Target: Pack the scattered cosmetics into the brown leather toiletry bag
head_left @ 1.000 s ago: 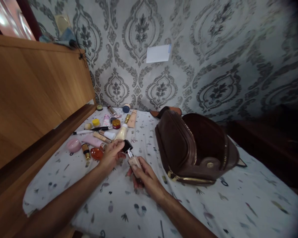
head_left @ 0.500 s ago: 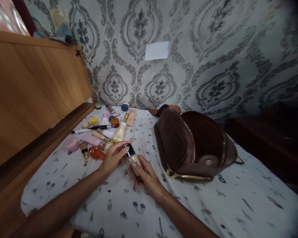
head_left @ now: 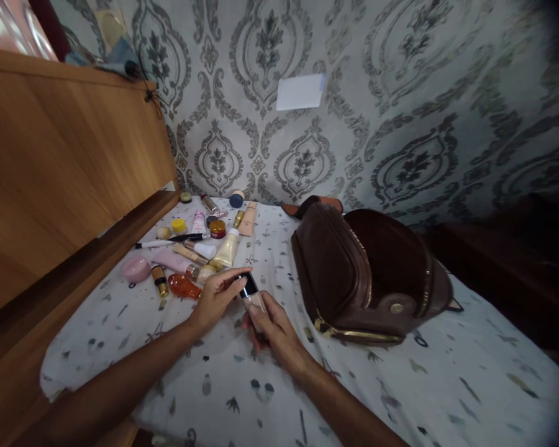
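A foundation bottle (head_left: pixel 255 302) with a black cap and a beige, see-through body is tilted between my hands above the printed sheet. My right hand (head_left: pixel 276 326) wraps round its lower body, thumb on the near side. The fingers and thumb of my left hand (head_left: pixel 218 297) close on the black cap. Just left of my left hand lies an orange-red, rounded item (head_left: pixel 184 286). Behind it are a cream-coloured tube (head_left: pixel 227 249), a pink tube (head_left: pixel 173 261) and several other cosmetics. To the right stands a brown cosmetic bag (head_left: pixel 328 267), its top unzipped and wide open.
A wooden panel (head_left: pixel 69 143) borders the left side. Patterned wallpaper (head_left: pixel 205 93) rises behind, with a white paper (head_left: pixel 300 92) on it. A pink round jar (head_left: pixel 136 270) lies near the left edge of the sheet (head_left: pixel 233 385).
The view has shifted slightly. My hands stay on the bottle and its cap, in nearly the same pose; the other items have not moved.
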`<action>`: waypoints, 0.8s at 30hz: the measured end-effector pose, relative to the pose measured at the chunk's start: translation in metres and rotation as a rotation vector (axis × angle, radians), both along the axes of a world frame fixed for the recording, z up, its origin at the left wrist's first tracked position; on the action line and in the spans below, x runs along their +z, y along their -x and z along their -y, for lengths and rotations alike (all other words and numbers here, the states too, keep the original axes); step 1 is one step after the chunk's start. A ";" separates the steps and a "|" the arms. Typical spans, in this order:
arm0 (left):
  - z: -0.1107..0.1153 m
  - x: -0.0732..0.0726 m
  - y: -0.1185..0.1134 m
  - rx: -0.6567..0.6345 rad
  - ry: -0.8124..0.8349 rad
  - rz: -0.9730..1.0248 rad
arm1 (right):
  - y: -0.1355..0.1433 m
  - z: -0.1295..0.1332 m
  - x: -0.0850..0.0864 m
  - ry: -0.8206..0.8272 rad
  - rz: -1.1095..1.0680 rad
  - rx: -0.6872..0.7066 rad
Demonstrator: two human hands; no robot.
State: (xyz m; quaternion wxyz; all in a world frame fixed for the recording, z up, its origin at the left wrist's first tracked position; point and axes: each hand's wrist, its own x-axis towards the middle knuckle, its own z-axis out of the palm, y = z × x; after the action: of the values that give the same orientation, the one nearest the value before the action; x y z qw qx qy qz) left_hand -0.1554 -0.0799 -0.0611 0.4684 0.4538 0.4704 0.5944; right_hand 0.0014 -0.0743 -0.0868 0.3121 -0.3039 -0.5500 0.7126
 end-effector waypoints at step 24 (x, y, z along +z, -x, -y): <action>-0.005 -0.012 0.002 -0.078 -0.037 0.046 | 0.001 0.004 -0.008 -0.049 0.051 -0.169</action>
State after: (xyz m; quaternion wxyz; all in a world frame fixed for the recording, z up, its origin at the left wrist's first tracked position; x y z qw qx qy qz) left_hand -0.1570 -0.0749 -0.0728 0.4935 0.4667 0.4304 0.5945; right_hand 0.0007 -0.0785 -0.0948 0.3644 -0.3596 -0.5473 0.6621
